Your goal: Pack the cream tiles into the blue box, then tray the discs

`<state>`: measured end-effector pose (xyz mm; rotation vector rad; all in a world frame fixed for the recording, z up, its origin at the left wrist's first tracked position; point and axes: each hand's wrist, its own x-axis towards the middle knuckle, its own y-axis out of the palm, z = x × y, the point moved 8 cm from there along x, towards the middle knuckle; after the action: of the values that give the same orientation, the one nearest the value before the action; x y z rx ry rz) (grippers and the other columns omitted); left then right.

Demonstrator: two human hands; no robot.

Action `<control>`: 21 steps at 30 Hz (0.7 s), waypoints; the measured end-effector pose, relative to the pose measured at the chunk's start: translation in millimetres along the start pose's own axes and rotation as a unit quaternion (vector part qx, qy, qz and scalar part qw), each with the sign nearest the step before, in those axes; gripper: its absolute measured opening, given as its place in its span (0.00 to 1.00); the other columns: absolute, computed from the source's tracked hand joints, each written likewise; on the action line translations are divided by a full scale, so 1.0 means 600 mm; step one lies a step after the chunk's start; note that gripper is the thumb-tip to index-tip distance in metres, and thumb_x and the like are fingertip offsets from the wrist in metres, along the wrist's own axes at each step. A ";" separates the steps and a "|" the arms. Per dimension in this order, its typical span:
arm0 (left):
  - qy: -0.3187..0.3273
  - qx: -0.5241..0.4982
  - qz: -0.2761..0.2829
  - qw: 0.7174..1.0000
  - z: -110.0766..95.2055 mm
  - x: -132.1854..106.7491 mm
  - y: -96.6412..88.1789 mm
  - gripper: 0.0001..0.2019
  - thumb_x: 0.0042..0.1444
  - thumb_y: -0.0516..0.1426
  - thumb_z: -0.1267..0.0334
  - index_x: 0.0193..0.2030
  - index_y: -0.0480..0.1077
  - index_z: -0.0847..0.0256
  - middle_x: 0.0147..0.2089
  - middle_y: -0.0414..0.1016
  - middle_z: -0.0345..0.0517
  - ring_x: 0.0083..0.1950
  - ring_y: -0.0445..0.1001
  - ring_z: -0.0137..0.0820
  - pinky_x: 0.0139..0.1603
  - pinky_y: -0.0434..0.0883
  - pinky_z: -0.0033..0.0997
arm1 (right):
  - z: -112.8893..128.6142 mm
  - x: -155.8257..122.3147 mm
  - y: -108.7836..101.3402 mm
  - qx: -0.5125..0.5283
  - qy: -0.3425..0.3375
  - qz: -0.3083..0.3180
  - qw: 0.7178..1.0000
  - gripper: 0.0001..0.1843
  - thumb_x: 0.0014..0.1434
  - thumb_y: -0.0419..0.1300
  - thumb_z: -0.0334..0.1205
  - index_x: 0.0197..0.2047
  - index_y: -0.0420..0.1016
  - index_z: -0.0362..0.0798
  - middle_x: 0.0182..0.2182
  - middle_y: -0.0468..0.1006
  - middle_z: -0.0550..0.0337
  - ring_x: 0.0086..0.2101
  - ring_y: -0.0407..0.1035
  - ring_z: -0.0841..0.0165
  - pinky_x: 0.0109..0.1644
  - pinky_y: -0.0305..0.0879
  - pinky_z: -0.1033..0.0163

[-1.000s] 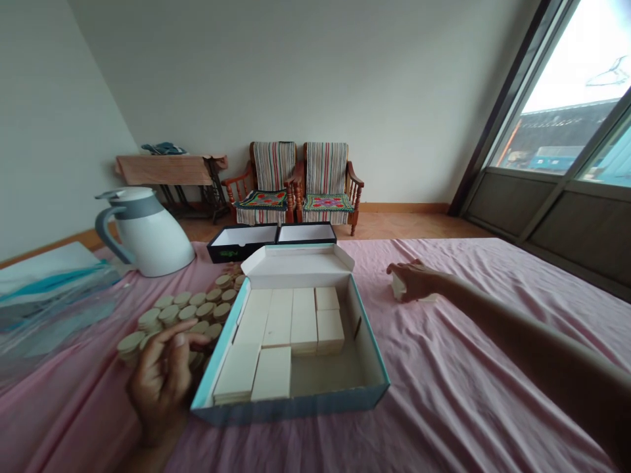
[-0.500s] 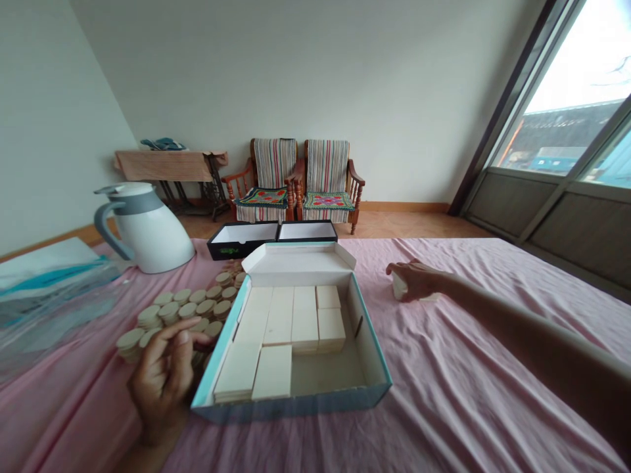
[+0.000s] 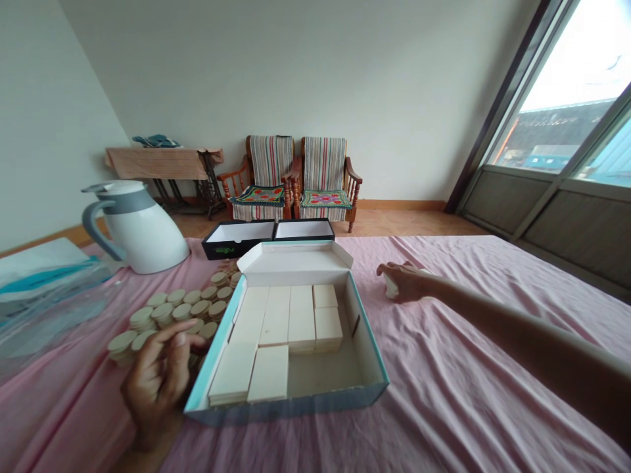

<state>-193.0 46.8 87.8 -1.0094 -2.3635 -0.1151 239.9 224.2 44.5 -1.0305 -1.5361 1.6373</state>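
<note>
My right hand [image 3: 405,281] reaches out over the pink cloth, right of the box, its fingers closed around a pale piece [image 3: 391,288]. The hand covers most of that piece, so its full shape is hidden. A shallow light-blue-edged box [image 3: 371,368] stands open in front of me. Inside lie stacks of pale rectangular wooden tiles [image 3: 269,371], filling the left and far parts. My left hand [image 3: 160,378] hovers by the box's left wall, fingers loosely bent and apart, nothing seen in them. Close to its fingertips stand stacks of round wooden discs [image 3: 162,311].
A white and grey jug [image 3: 148,230] stands at the far left, with clear plastic packaging [image 3: 54,309] before it. Behind the box sits a black tray with two white compartments [image 3: 236,249]. Two wooden armchairs [image 3: 323,167] are by the wall beyond the pink-covered table [image 3: 473,276].
The whole view has shifted slightly left. My right hand stays closed around the pale piece; a pale bit near its wrist shows differently. My left hand keeps its pose.
</note>
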 end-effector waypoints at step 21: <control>0.064 -0.024 0.051 0.996 -0.012 -0.007 0.006 0.12 0.59 0.53 0.57 0.42 0.71 0.62 0.26 0.72 0.40 0.25 0.71 0.27 0.25 0.68 0.23 | 0.312 -0.107 -0.210 0.187 -0.137 -0.069 0.970 0.27 0.41 0.60 0.34 0.47 0.59 0.49 0.38 0.68 0.59 0.35 0.63 0.67 0.35 0.58 0.66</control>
<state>-184.9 44.3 91.2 -1.1096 -2.1996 -0.1927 98.9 91.0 176.5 -0.5013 -1.3560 1.9335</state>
